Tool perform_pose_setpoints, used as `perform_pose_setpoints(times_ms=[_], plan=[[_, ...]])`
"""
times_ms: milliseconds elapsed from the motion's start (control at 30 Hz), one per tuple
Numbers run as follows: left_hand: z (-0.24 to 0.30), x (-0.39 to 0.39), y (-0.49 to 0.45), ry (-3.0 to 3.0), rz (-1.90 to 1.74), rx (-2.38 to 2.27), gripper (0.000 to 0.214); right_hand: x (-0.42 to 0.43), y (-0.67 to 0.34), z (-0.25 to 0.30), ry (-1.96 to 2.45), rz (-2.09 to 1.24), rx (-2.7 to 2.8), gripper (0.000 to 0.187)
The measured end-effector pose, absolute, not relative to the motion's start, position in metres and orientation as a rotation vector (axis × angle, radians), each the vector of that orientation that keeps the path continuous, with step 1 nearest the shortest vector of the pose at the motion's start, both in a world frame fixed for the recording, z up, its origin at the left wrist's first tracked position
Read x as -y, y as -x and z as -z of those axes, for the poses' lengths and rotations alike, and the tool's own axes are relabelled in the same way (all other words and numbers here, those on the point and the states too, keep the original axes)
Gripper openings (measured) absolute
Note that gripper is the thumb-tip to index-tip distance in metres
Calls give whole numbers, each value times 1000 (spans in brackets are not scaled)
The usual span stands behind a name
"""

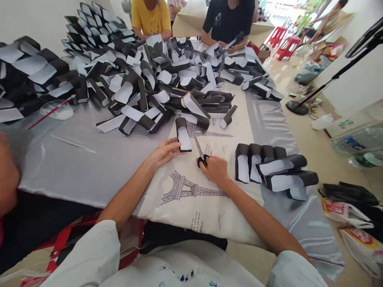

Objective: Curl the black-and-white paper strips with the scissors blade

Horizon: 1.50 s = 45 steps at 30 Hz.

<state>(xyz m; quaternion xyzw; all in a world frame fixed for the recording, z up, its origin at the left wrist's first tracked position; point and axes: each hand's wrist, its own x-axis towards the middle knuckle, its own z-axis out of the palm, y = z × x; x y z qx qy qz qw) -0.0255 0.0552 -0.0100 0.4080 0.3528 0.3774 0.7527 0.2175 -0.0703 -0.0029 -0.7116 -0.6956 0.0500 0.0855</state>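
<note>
My left hand (164,153) pinches a folded black-and-white paper piece (183,135) that stands on the cloth-covered table (89,159). My right hand (214,168) is closed round the black handles of a pair of scissors (200,151), whose blades point up toward that piece. A neat row of folded black-and-white pieces (269,167) lies just right of my right hand. A big loose heap of the same pieces (167,75) covers the far half of the table.
Two people sit at the far side: one in a yellow top (151,18), one in a black shirt (229,20) handling a piece. A clear bowl with a red stick (56,111) stands at left. Bags (353,215) and a stand base (297,107) are on the floor at right.
</note>
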Motion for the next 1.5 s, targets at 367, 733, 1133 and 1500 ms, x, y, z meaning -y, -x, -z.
perform_pose_setpoints(times_ms=[367,733,1133,1500], plan=[[5,-52,22,-778,-969,-710,44,72,-218,9,2104,-118,2125,56],[-1,-49,21,-929,-975,-679,64,70,-217,6,2163,-123,2178,51],[3,-53,24,-955,-1016,-721,62,71,-214,2,2178,-132,2128,59],[-3,-51,24,-957,-991,-704,63,70,-215,1,2198,-169,2179,51]])
